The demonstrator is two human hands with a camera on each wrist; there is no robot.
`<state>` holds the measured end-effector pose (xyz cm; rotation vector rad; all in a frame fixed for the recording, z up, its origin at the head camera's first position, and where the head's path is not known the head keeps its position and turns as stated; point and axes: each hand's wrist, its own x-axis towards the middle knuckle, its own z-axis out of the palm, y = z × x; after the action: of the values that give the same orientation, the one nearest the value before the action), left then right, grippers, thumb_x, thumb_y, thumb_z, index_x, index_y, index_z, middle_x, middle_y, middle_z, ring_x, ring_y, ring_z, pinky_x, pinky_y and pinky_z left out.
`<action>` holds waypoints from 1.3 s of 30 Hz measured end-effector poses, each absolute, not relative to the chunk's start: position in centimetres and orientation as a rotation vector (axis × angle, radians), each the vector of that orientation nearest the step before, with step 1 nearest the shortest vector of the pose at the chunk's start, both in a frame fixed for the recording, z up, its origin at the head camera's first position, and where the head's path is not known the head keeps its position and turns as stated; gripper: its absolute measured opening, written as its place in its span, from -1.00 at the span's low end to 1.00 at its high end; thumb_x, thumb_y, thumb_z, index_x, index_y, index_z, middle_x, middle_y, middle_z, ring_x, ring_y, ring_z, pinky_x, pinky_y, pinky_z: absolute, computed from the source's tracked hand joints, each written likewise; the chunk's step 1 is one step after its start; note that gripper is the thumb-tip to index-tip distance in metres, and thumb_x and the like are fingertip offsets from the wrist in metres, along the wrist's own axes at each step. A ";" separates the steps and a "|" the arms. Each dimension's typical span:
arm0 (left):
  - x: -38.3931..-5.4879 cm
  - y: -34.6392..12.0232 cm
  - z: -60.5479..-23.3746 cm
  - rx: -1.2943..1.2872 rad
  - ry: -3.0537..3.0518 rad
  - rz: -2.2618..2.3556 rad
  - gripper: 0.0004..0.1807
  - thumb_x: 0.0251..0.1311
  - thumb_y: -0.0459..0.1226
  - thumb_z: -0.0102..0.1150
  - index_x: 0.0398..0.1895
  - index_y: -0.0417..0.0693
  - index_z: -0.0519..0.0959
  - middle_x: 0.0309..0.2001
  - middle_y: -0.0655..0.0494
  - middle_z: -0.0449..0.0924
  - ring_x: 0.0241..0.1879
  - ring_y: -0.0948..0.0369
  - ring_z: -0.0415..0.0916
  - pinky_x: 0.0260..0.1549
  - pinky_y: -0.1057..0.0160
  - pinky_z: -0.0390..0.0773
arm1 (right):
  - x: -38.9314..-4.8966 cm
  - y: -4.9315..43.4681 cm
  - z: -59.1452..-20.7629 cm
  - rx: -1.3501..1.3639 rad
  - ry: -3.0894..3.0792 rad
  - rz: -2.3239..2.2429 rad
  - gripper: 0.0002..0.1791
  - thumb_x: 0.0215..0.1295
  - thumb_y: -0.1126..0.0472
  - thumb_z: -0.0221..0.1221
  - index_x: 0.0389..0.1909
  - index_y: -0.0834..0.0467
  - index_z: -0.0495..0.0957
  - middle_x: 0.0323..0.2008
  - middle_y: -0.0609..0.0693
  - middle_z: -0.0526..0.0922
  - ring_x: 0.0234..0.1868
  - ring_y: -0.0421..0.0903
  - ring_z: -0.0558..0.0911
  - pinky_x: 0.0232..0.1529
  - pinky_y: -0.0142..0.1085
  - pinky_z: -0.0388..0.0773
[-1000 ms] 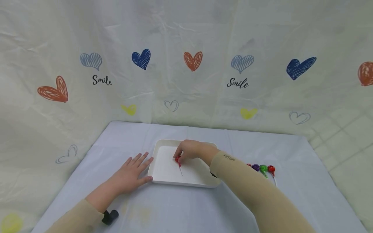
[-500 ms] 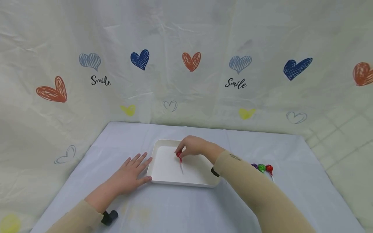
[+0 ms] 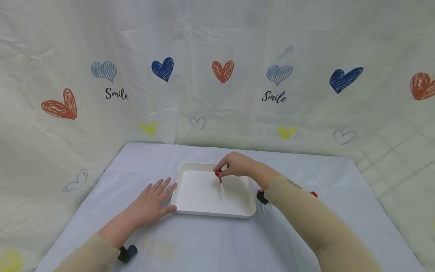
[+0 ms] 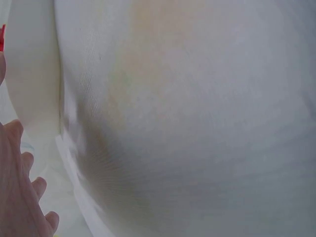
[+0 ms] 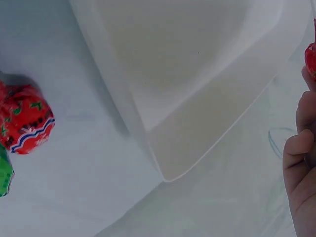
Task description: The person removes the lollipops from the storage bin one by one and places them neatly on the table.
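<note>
In the head view my right hand point(image 3: 238, 164) pinches a red-wrapped lollipop point(image 3: 218, 173) by its head, above the white tray point(image 3: 200, 214). The lollipop's white stick points down toward the tray floor. At the right edge of the right wrist view the same lollipop point(image 5: 310, 58) shows beside the fingertips. My left hand point(image 3: 149, 206) lies spread with straight fingers, thumb and fingertips at the tray's left rim. In the left wrist view that hand point(image 4: 22, 182) shows only in part.
Right of the tray, more lollipops lie on the white-covered table point(image 3: 200, 245); the right sleeve hides most of them. One red lollipop point(image 3: 314, 194) peeks out past it. The right wrist view shows a red lollipop point(image 5: 29, 118) and a green lollipop point(image 5: 5, 173). Behind hangs a heart-printed sheet point(image 3: 244, 45).
My right hand has lifted the red lollipop off the tray floor and moved it right and toward the tray's far side. The left hand has stayed at the rim.
</note>
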<state>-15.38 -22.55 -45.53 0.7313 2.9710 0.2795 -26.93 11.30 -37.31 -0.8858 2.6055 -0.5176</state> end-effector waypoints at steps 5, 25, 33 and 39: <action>-15.4 -22.5 -45.3 0.729 2.969 0.277 -0.04 0.27 0.42 -0.21 0.59 0.08 0.05 0.59 -0.02 -0.10 0.53 -0.12 -0.12 0.42 -0.26 -0.09 | -26.6 13.2 -36.6 -0.825 2.630 -0.551 -0.68 0.24 0.09 0.37 0.03 -0.10 0.73 -0.22 -0.33 0.69 -0.34 -0.14 0.52 -0.33 -0.28 0.53; -15.3 -22.5 -45.3 0.746 2.982 0.282 -0.05 0.27 0.41 -0.18 0.57 0.06 0.09 0.58 -0.05 -0.07 0.52 -0.15 -0.10 0.40 -0.28 -0.07 | -23.4 23.7 -36.9 -0.643 2.729 -0.624 -0.66 0.23 0.04 0.37 0.04 -0.06 0.72 -0.23 -0.20 0.71 -0.39 -0.13 0.49 -0.44 -0.28 0.50; -15.3 -22.6 -45.5 0.724 2.986 0.257 -0.03 0.26 0.44 -0.23 0.58 0.10 0.08 0.59 -0.02 -0.09 0.53 -0.13 -0.13 0.41 -0.27 -0.09 | -21.8 28.6 -37.5 -0.507 2.749 -0.614 -0.63 0.25 0.04 0.35 0.07 -0.01 0.70 -0.09 -0.08 0.72 -0.38 -0.12 0.49 -0.41 -0.28 0.50; -15.4 -22.6 -45.7 0.738 3.002 0.273 -0.04 0.26 0.44 -0.23 0.58 0.10 0.09 0.59 -0.01 -0.09 0.53 -0.12 -0.12 0.41 -0.26 -0.08 | -20.4 32.6 -38.1 -0.427 2.775 -0.587 -0.64 0.25 0.03 0.35 0.06 -0.02 0.71 -0.11 -0.10 0.70 -0.34 -0.12 0.47 -0.42 -0.28 0.50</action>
<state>-15.39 -22.56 -45.72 0.7384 3.0015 0.2730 -20.42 32.61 -38.08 -0.4266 2.7751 -0.5875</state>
